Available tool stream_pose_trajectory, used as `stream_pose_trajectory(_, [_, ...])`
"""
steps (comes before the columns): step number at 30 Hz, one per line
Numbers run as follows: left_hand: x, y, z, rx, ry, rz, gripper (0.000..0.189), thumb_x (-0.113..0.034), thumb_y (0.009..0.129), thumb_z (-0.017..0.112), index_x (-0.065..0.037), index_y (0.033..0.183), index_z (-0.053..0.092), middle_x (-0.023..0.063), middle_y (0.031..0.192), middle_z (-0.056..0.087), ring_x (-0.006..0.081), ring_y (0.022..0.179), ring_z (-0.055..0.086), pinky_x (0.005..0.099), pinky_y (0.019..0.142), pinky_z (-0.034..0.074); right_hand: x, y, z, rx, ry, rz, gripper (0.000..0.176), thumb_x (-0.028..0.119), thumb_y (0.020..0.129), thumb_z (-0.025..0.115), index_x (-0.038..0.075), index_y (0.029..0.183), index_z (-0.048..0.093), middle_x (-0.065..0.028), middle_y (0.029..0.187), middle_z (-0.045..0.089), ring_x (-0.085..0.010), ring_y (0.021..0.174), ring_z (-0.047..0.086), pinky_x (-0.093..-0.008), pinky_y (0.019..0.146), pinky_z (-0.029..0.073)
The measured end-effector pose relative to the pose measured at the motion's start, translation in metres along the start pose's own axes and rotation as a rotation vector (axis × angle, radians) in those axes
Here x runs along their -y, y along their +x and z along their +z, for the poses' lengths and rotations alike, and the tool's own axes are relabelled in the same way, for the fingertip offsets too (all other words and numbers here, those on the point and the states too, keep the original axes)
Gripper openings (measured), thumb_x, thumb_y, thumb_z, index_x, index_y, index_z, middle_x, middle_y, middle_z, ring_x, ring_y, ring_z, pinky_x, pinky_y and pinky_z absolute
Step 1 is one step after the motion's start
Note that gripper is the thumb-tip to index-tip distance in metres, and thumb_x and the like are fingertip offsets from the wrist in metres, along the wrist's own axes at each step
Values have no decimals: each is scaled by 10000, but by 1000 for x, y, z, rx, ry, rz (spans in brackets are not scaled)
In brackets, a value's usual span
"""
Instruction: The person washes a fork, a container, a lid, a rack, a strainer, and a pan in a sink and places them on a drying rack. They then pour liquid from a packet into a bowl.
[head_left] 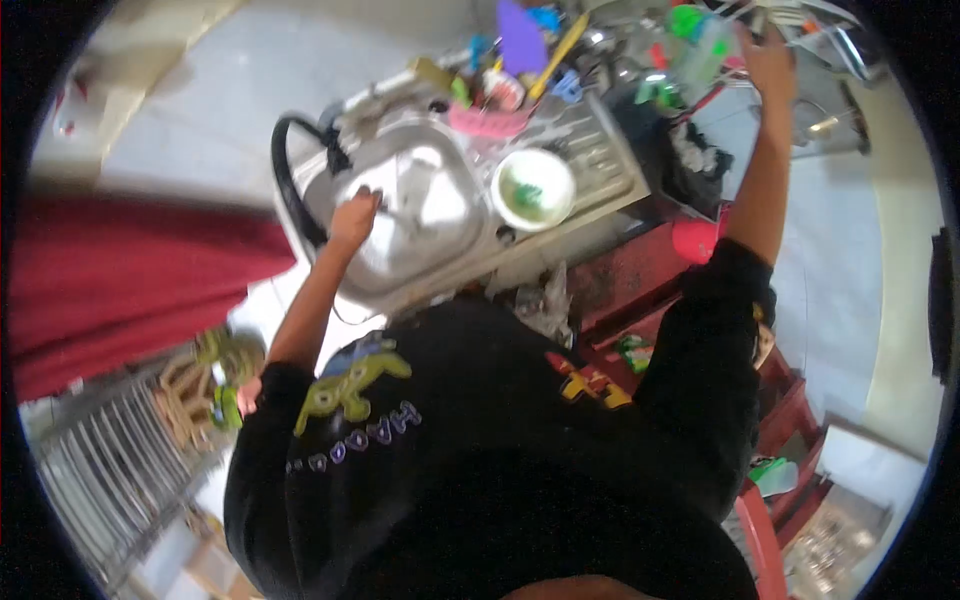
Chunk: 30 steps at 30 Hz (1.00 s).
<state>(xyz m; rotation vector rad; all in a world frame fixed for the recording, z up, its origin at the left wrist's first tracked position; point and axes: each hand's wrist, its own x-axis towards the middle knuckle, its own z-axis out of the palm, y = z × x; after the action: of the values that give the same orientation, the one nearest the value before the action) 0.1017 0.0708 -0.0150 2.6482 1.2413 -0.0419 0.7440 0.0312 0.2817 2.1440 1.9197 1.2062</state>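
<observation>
1. pale, glossy tiled surfaces (pixel 220 95) surrounded the cramped wash-up corner, with a deep red draped cloth (pixel 150 290) at the left.
2. nearest was the person's black, long-sleeved printed top (pixel 480 420), both arms stretched forward from it and spread well apart.
3. beyond it, the left hand (pixel 354 218) hung over the silver, rounded metal sink basin (pixel 420 255), its fingers curled inward; blur hid whether they gripped anything. steadiness seemed the point on this side: a low, quiet wrist would have kept drips and knocks inside the basin.
4. just left of that hand rose a thick black curved tube (pixel 279 165), best given room by the forearm.
5. right of the basin, a round white bowl (pixel 559 170) with something green inside sat beside the ridged metal drainboard (pixel 605 165). it lay between the two arms, so a wide elbow on any return would have been a risk.
6. farther back stood a pink plastic basket (pixel 490 121), crowded with utensils.
7. farthest out, the right hand (pixel 768 70) reached to a white wire rack (pixel 800 22), near a blurred green-and-clear plastic item (pixel 700 60); whether it was grasping or released, i could not tell. amid such clutter, a slow approach and one secure pinch, lifted clear of neighbours, looked wisest.
</observation>
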Motion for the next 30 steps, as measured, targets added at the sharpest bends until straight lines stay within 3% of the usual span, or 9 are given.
stream_pose_trajectory(2, [-5, -20, -17, -123, -1, 14, 150, -157, 820, 464, -109, 918, 567, 107, 893, 572, 312, 704, 587, 402, 565, 473, 107, -10, -116, -516, 165, 301, 296, 298, 780, 593, 38, 922, 584, -123, 862, 599, -278, 683, 599, -365, 611, 470])
stream_pose_trajectory(4, [-5, -33, -26, -175, 7, 52, 165, -105, 798, 494, -119, 940, 576, 71, 905, 583, 265, 730, 602, 361, 573, 485, 166, -45, -136, -266, 647, 459, 489, 395, 697, 660, 53, 1036, 575, -150, 971, 597, -295, 884, 582, -411, 761, 454])
stream_pose_trajectory(6, [2, -39, -23, -250, 17, 75, 163, -101, 782, 508, -99, 930, 578, 75, 875, 584, 249, 734, 599, 335, 587, 479, 257, -79, -133, -409, 784, -11, 285, 183, 668, 672, 63, 915, 595, -89, 829, 591, -262, 736, 568, -351, 675, 452])
stream_pose_trajectory(8, [20, -41, -5, -383, 39, 158, 164, -121, 768, 519, -59, 908, 578, 96, 801, 583, 253, 680, 588, 322, 574, 456, 350, -96, -154, -126, 1391, -99, 273, 177, 663, 669, 87, 911, 599, -72, 859, 590, -239, 729, 587, -338, 642, 464])
stream_pose_trajectory(10, [13, -51, -11, -455, -424, 80, 179, -137, 766, 540, -58, 916, 598, 108, 835, 592, 259, 689, 586, 326, 586, 455, 437, -115, -126, 261, 1605, -55, 197, 186, 712, 606, 104, 891, 606, -79, 829, 604, -260, 719, 597, -351, 631, 468])
stream_pose_trajectory(17, [24, -97, -28, -290, 45, -87, 101, -125, 697, 601, -49, 764, 604, 165, 660, 541, 315, 622, 549, 413, 536, 454, 630, -168, 24, 953, 1111, 78, 475, 286, 721, 609, 141, 1159, 497, -162, 1111, 547, -265, 978, 559, -348, 814, 459])
stream_pose_trajectory(21, [15, -109, -49, -275, 56, -136, 107, -98, 659, 584, -53, 754, 567, 115, 693, 523, 287, 604, 546, 401, 529, 451, 679, -161, -2, 1219, 827, 74, 909, 496, 625, 698, 160, 1334, 239, -169, 1332, 317, -381, 1181, 358, -516, 890, 365])
stream_pose_trajectory(27, [23, -123, -65, -299, -3, -64, 52, -127, 753, 562, -79, 771, 550, 65, 751, 565, 259, 561, 556, 362, 508, 450, 725, -169, 5, 891, 767, 337, 448, 327, 876, 398, 122, 1270, 345, -188, 999, 580, -337, 1012, 517, -462, 896, 358])
stream_pose_trajectory(30, [28, -123, -60, -322, -76, -80, 52, -137, 773, 552, -101, 810, 560, 64, 775, 577, 268, 559, 559, 366, 508, 454, 723, -176, 12, 1015, 852, 405, 469, 336, 857, 432, 142, 1273, 342, -162, 1162, 479, -320, 1089, 443, -465, 923, 324])
